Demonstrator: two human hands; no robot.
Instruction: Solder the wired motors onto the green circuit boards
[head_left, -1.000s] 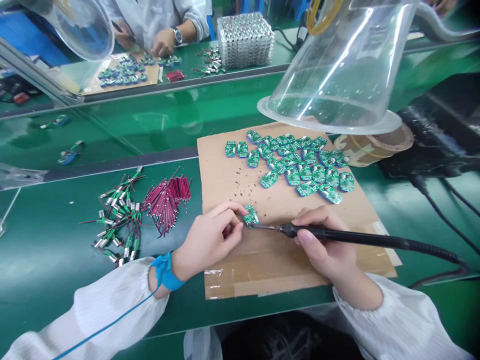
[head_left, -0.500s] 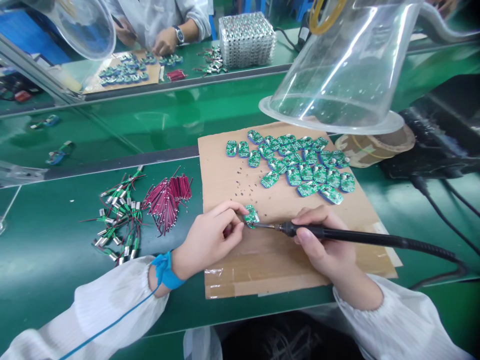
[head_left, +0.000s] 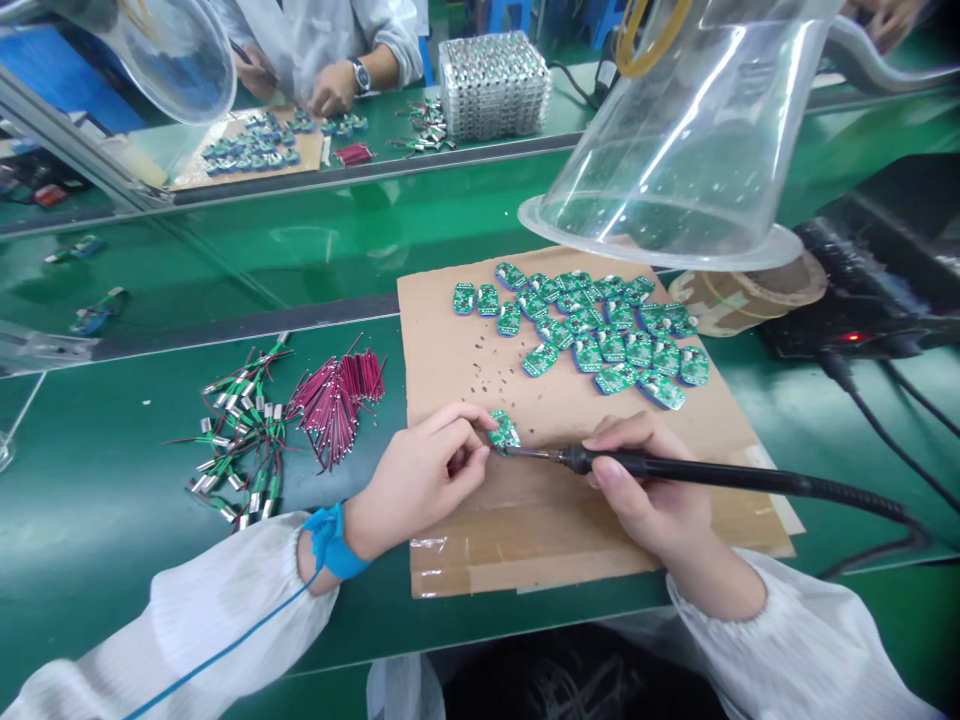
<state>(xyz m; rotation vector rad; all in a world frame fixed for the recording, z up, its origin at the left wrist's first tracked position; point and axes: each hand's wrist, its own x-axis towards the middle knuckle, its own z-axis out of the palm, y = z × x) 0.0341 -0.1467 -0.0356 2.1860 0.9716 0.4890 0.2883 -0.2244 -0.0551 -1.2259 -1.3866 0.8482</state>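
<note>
A small green circuit board (head_left: pixel 504 430) lies on the cardboard sheet (head_left: pixel 442 380). My left hand (head_left: pixel 427 465) is at its left side, index fingertip on the board's edge and thumb curled in close by the lower corner. Whether a thin wire is pinched between those fingers is too small to tell. In my right hand (head_left: pixel 652 490) is a black soldering iron (head_left: pixel 675 468), gripped like a pen. Its metal tip meets the board's lower edge. A blue wrist strap (head_left: pixel 334 540) with a cord circles my left wrist.
Several circuit boards (head_left: pixel 600 320) are grouped at the back of the cardboard. Left of it lie red wires (head_left: pixel 337 405) and metal parts with green leads (head_left: pixel 244 435). A clear funnel hood (head_left: pixel 675 150) overhangs the back right, near a black box (head_left: pixel 877 270). Across the divider a co-worker's hand (head_left: pixel 332 88) shows.
Both hands, the board and the iron keep nearly the same position. A red light now shows on the black box at the right. The view has shifted very slightly.
</note>
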